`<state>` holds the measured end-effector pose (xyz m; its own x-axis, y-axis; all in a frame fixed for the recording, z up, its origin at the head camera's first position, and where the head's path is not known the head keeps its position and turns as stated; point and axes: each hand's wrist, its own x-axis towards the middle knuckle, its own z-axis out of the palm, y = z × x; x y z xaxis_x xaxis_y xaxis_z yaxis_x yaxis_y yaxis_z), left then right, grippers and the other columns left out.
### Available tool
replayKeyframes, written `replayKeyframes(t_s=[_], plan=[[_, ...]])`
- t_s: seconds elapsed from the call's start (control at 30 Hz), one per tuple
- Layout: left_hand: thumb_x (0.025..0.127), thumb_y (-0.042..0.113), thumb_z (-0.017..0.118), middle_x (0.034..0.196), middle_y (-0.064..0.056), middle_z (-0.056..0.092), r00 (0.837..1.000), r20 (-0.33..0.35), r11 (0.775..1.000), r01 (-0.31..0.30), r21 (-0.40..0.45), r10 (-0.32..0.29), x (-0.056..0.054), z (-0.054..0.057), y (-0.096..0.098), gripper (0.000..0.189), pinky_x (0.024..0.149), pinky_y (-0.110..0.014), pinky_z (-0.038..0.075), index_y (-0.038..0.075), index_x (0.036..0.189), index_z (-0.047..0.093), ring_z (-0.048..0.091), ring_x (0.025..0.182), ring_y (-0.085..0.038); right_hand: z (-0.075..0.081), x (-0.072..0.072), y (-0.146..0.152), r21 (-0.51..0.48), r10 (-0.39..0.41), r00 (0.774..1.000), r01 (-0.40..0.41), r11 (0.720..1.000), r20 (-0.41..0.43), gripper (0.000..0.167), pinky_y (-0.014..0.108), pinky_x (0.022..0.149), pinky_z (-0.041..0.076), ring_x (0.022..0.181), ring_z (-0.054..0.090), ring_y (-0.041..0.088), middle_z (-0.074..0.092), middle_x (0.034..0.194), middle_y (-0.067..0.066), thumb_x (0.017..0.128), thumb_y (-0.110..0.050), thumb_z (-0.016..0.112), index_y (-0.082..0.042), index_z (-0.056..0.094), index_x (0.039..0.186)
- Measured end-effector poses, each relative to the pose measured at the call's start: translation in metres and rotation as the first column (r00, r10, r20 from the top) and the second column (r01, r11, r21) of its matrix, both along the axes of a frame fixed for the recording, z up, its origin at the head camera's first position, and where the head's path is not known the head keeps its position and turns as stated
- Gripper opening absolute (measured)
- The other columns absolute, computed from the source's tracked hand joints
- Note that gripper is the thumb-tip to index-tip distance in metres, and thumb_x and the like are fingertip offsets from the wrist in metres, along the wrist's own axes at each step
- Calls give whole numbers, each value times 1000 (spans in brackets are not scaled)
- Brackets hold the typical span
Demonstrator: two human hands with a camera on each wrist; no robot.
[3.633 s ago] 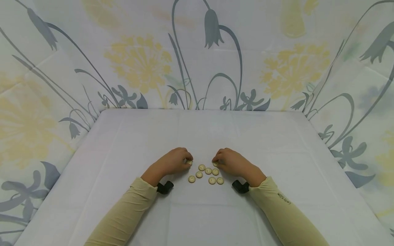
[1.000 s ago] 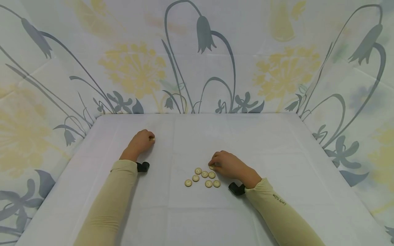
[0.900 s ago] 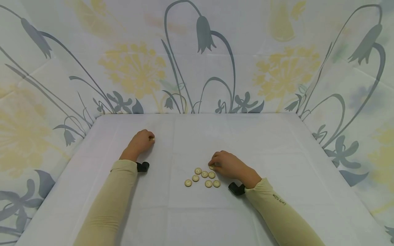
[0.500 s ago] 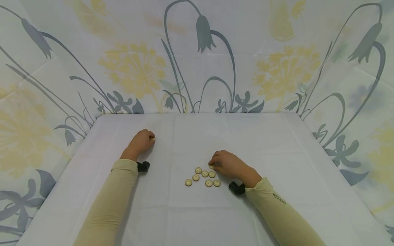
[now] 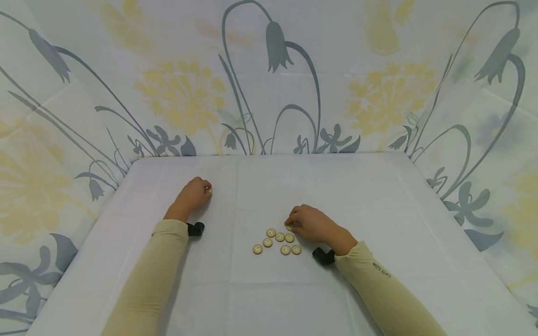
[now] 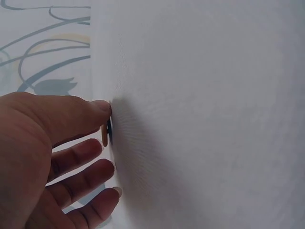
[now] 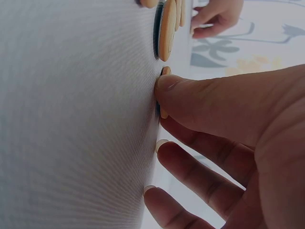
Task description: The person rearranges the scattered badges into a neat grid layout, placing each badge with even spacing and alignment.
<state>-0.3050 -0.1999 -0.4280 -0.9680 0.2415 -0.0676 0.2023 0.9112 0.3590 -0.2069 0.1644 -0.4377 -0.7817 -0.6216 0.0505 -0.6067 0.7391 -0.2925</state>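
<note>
Toward the far left of the table, my left hand (image 5: pixel 192 195) pinches a round cream button (image 6: pixel 105 136) at the cloth, seen nearly edge-on in the left wrist view. Its other fingers curve loosely below the thumb. My right hand (image 5: pixel 314 225) is at the back right of a loose cluster of similar buttons (image 5: pixel 279 237). Between its thumb and fingers is another button (image 7: pixel 165 113), mostly covered by the thumb. Close by in the right wrist view stands the edge of a thicker-looking neighbouring button (image 7: pixel 167 31). Several buttons in the cluster lie flat, apart or nearly touching.
A white cloth with faint creases covers the table (image 5: pixel 269 303). Flower-patterned fabric (image 5: pixel 273 93) rises behind it and on both sides. Black camera mounts (image 5: pixel 195 228) sit at both wrists, below beige sleeves.
Since the earliest frame, my left hand has carried its button away from the cluster, leftward and toward the back. Over the last second both hands have stayed almost still. My right hand keeps its place.
</note>
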Motion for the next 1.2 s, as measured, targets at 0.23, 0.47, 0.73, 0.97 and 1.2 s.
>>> replayKeyframes(t_s=[0.23,0.47,0.73,0.97,1.2], plan=[[93,17,55,123,-29,53,1000,-12,1000,1,6,-1,7,2,4,39,103,-53,41,-5,125,59,53,118,-43,2,0,0,-4,0,1000,0,1000,9,18,35,88,50,99,60,19,67,104,0,88,-12,69,-13,75,105],[94,22,58,128,-27,53,998,-64,1000,19,-3,-19,21,12,15,41,104,-54,40,-2,127,59,51,120,-44,2,1,0,-12,0,1000,0,1000,5,18,35,88,50,99,60,18,67,104,-1,88,-12,69,-14,75,105],[95,24,58,130,-22,54,996,-64,998,57,5,-57,41,25,32,40,104,-51,41,1,128,59,52,122,-39,0,0,1,-24,14,1000,-14,1000,-2,18,34,87,50,98,60,18,67,104,-1,87,-12,69,-13,75,105],[94,25,61,118,-18,61,990,-59,989,129,70,-125,54,21,42,38,93,-47,48,3,125,62,59,108,-33,1,0,1,-23,18,1000,-18,1000,0,18,34,87,50,98,60,17,67,103,-1,88,-12,69,-13,75,105],[93,29,63,111,-12,63,985,2,979,174,105,-175,68,14,54,36,85,-42,51,6,121,65,60,101,-28,1,1,1,-25,12,1000,-12,1000,2,18,35,87,50,99,60,18,67,104,-1,87,-12,70,-13,75,105]])
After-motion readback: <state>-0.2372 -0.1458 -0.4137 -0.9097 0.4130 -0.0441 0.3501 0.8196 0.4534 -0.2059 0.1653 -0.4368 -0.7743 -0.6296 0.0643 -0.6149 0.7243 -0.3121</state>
